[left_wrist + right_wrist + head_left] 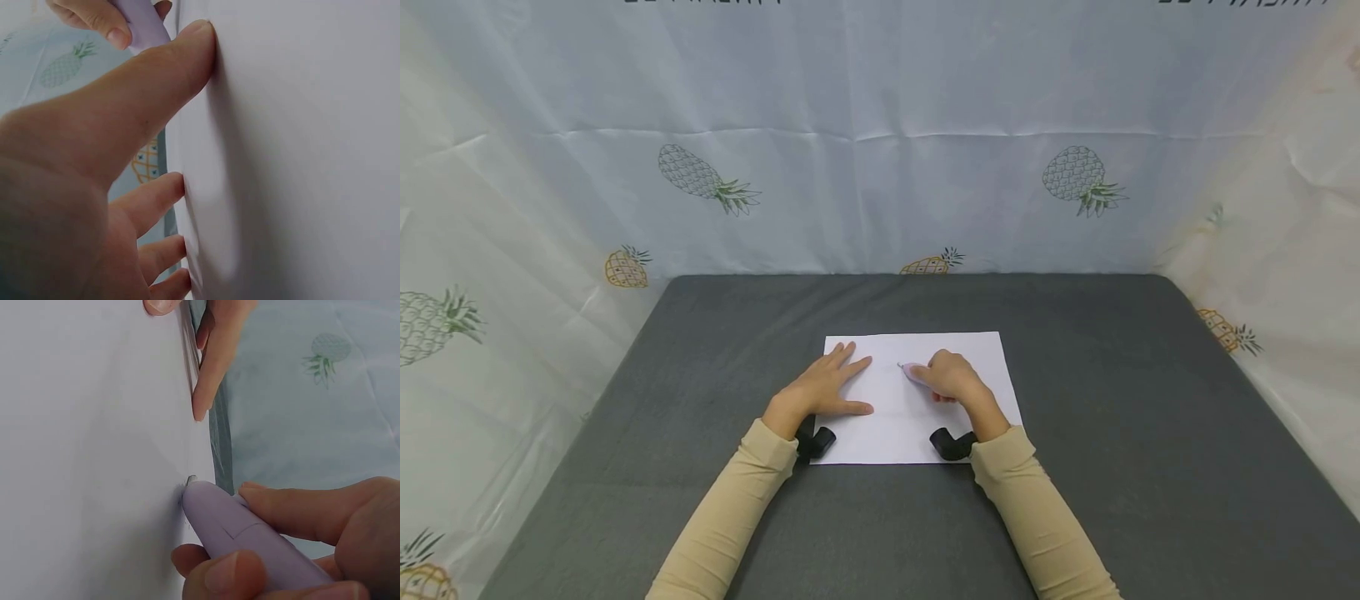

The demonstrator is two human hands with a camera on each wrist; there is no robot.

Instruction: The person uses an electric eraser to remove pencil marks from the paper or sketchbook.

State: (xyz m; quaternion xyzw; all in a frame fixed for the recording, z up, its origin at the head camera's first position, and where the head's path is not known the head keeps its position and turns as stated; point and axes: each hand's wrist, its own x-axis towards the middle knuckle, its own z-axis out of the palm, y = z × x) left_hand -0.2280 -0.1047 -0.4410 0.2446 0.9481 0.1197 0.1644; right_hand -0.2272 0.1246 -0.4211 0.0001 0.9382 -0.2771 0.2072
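A sheet of white paper point(895, 433) lies on the grey table. My left hand point(827, 385) presses on its left part with fingers spread; in the left wrist view the thumb point(181, 62) and fingertips touch the paper. My right hand point(955, 377) grips a lavender utility knife point(240, 534) over the paper's right half. The short metal blade point(191, 479) sticks out of the knife's rounded front end and meets the paper. On the knife's upper side rests the thumb, and the other fingers curl beneath its body.
Dark grey cloth covers the table point(1112, 400) around the paper. Pineapple-printed curtains point(880, 200) hang behind it and at both sides. Black wrist-worn devices point(951, 444) sit over the paper's near edge.
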